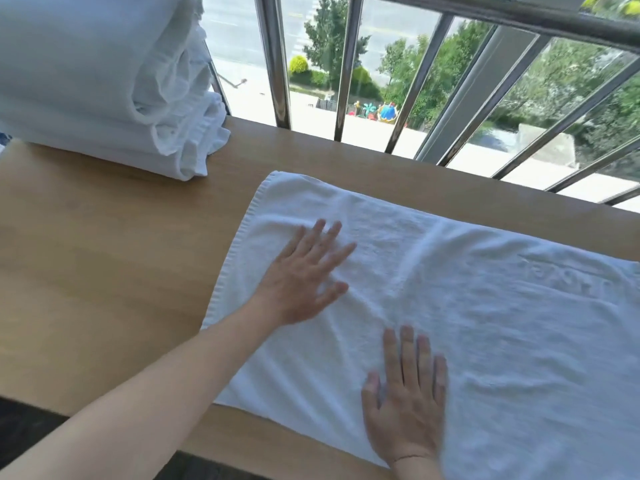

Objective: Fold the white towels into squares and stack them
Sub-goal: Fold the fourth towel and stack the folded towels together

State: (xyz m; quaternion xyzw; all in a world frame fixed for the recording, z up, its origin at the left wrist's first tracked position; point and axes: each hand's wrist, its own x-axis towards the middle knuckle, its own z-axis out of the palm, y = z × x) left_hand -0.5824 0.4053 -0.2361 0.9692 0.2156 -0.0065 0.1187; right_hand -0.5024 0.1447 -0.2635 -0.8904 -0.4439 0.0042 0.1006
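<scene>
Flat, fingers spread, the left hand [304, 278] and right hand [405, 393] are pressed on a white terry towel [502, 306] laid on a light wooden table [104, 254]. Its long axis runs L-R, short end nearest left hand; next fold prob. led from there.

We see a wooden table [104, 271] running across the view. Just beyond its far edge stand metal bars [281, 64], some upright and some slanting, under a rail [571, 24]. Past the bars, well beyond the table, we see a tree [329, 43], a yellow bush [298, 64], bright play figures [387, 112] and a pale road [232, 26]. Below the table's near edge lies dark floor [24, 434].
</scene>
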